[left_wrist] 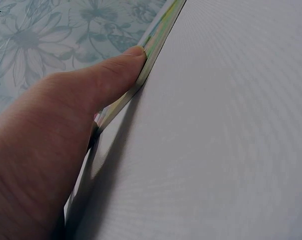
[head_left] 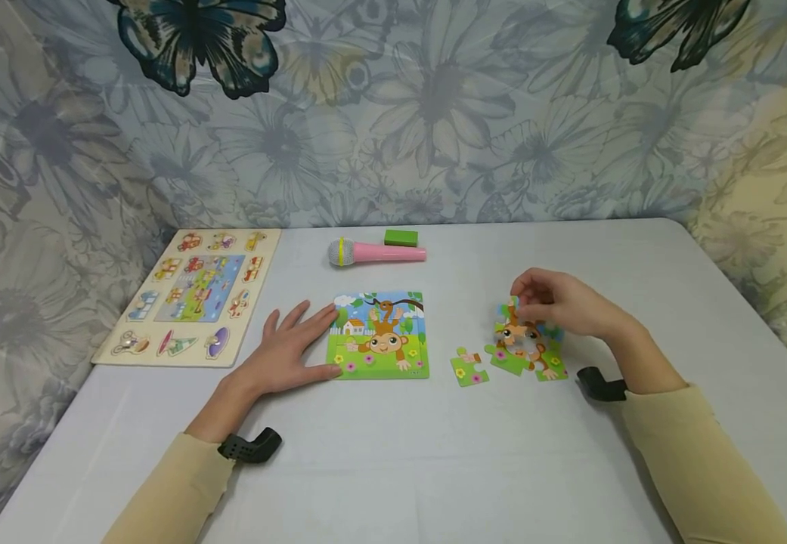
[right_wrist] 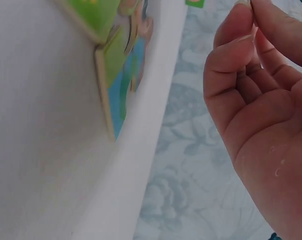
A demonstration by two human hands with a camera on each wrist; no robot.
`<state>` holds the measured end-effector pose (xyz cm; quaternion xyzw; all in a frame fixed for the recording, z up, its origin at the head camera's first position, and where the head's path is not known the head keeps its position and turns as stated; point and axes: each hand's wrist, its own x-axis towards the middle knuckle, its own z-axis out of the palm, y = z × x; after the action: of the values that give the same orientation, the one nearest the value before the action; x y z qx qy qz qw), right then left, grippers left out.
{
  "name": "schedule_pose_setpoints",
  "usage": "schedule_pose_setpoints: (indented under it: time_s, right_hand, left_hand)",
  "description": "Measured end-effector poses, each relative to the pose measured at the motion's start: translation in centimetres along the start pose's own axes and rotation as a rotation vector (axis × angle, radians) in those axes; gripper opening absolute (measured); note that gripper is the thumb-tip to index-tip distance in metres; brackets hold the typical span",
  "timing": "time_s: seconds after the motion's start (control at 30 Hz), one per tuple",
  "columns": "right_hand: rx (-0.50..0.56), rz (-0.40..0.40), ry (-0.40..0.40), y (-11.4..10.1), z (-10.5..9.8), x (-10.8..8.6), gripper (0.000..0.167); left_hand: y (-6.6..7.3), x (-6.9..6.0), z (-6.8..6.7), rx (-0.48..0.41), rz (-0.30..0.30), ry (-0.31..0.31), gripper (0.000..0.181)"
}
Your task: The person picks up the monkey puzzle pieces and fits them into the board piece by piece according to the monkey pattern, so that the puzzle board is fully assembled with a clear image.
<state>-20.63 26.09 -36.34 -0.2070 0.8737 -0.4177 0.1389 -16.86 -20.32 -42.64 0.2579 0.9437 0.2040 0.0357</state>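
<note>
A square monkey picture board (head_left: 377, 336) lies on the table. Spread fingers of my left hand (head_left: 277, 359) rest at its left edge; in the left wrist view the thumb of the left hand (left_wrist: 65, 110) touches the board's side (left_wrist: 153, 60). Over loose monkey puzzle pieces (head_left: 549, 363) to the right, my right hand (head_left: 566, 302) pinches a small piece (head_left: 514, 302), mostly hidden by the fingers. The right wrist view shows the right hand (right_wrist: 266, 95) with its fingertips together at the top edge and pieces (right_wrist: 115, 65) below. One separate piece (head_left: 469, 368) lies nearer the board.
A pink toy microphone (head_left: 386, 253) and a green block (head_left: 401, 238) lie behind the board. At the back left is a large picture board (head_left: 202, 287) with vehicle and toy shapes. The patterned wall covering (head_left: 434, 113) rises behind the table (head_left: 393, 453).
</note>
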Motion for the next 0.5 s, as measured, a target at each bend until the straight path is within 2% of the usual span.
schedule_pose_setpoints:
  time_s: [0.27, 0.37, 0.5]
  right_hand:
    - [-0.002, -0.035, -0.031, -1.2, 1.2, 1.0, 0.020]
    - [-0.010, -0.049, -0.044, -2.1, 1.7, 2.0, 0.019]
    - [0.029, -0.071, -0.066, -3.5, 2.8, 3.6, 0.017]
  left_hand:
    - [0.0, 0.0, 0.1, 0.001, -0.003, -0.007, 0.094]
    - [0.0, 0.0, 0.1, 0.004, -0.005, -0.007, 0.094]
    - [-0.2, 0.1, 0.1, 0.010, 0.001, 0.000, 0.094]
